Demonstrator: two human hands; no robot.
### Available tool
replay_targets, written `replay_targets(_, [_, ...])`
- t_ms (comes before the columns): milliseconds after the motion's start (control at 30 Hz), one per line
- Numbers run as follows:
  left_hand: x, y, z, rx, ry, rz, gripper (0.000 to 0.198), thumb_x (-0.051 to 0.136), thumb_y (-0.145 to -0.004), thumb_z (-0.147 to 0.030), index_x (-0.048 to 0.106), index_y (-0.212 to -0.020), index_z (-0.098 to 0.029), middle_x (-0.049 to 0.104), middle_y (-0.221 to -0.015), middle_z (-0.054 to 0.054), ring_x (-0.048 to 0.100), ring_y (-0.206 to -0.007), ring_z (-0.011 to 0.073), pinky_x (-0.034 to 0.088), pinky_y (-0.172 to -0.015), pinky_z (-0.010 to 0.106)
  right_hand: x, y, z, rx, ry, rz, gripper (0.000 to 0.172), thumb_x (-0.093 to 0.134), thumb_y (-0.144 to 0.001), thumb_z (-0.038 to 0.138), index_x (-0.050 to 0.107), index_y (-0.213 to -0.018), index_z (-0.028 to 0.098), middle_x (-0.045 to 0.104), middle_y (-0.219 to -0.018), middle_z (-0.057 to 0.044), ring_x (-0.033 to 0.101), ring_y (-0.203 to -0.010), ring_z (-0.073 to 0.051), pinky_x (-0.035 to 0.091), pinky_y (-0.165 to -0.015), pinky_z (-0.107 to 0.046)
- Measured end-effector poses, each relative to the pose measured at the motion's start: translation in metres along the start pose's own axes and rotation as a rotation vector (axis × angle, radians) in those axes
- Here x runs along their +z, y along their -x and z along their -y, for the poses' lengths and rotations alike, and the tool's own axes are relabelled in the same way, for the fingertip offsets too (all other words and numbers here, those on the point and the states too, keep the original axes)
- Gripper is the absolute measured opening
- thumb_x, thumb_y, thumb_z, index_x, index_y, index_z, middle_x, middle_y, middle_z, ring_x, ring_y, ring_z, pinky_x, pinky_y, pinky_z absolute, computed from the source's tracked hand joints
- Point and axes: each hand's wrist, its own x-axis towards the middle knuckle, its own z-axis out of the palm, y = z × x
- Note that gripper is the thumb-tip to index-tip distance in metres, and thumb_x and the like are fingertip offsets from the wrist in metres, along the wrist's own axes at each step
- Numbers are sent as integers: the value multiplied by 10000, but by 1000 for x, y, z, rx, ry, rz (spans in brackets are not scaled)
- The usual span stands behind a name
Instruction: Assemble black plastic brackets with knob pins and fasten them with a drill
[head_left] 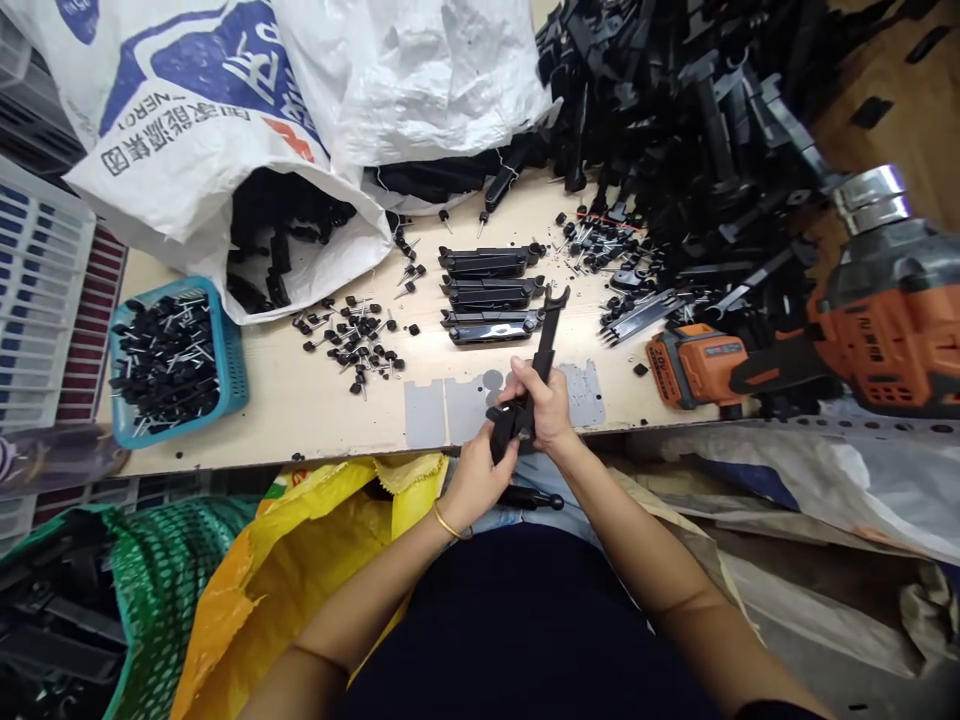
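My right hand (551, 405) is closed around a long black plastic part (549, 330) with a forked end, which points up and away over the table's front edge. Against its near end, my left hand (480, 470) grips a shorter black plastic piece (504, 425); my fingers hide where the two meet. Three folded black assemblies (495, 293) lie in a stack of rows just beyond my hands. To their left is a scatter of black-headed metal pins (356, 340). On my lap, under my wrists, rests another black part (531, 498).
A blue basket (232, 350) of pins stands at the left, beside an open white sack (187, 190) of black parts. Black parts (675, 130) are heaped at the back right. An orange cordless power tool (885, 330) juts in from the right. A yellow sack (315, 560) hangs below the edge.
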Motion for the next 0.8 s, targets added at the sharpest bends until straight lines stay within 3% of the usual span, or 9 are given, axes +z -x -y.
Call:
replay_targets(100, [-2, 0, -3, 32, -124, 9, 166, 495, -895, -317, 535, -1010, -204, 673, -722, 48, 676, -614, 235, 515, -595, 339, -4, -1, 2, 6, -51, 32, 463, 748, -651, 521, 461, -490, 195, 574, -427, 9, 535, -375, -120, 427, -400, -235])
replay_targets(200, [-12, -1, 1, 51, -151, 78, 269, 545, -874, -432, 550, -1024, -208, 678, -747, 53, 684, -689, 250, 506, -606, 335, -4, 1, 0, 21, -70, -24, 456, 747, -643, 517, 457, -491, 199, 574, -424, 9, 553, -387, -130, 419, -397, -234])
replay_targets(267, [-21, -3, 4, 78, -42, 149, 471, 525, -851, -597, 547, -1099, -197, 670, -735, 44, 669, -671, 234, 500, -600, 325, -2, 3, -3, 10, -66, -87, 443, 737, -655, 521, 463, -509, 204, 587, -441, 12, 554, -394, -129, 425, -405, -238])
replay_targets(400, [-30, -5, 4, 83, 291, 209, 780, 240, -857, -778, 487, -1286, -175, 639, -689, 36, 615, -610, 189, 489, -588, 308, 1, 8, -6, -35, 11, -116, 431, 688, -726, 523, 485, -521, 202, 627, -491, -1, 546, -400, -116, 423, -416, -233])
replay_targets(533, [-26, -3, 3, 40, 401, 202, 806, 302, -826, -802, 493, -1307, -185, 629, -737, 42, 555, -574, 162, 473, -561, 299, 5, 16, -1, -107, 99, -63, 463, 652, -773, 527, 485, -494, 198, 614, -457, -9, 560, -414, -117, 431, -431, -222])
replay_targets(700, [-26, -1, 10, 113, 553, 160, 811, 335, -824, -795, 512, -1316, -175, 625, -814, 50, 573, -725, 188, 494, -649, 314, 14, 30, 5, -157, 139, -57, 448, 612, -813, 531, 578, -538, 179, 637, -486, -18, 533, -367, -107, 388, -362, -215])
replay_targets(800, [-29, -3, 11, 106, 592, 123, 794, 444, -786, -789, 555, -1272, -170, 641, -886, 59, 572, -709, 172, 500, -655, 309, 20, 33, 6, -239, 140, -88, 416, 615, -826, 490, 599, -551, 178, 628, -494, -9, 566, -433, -105, 446, -451, -213])
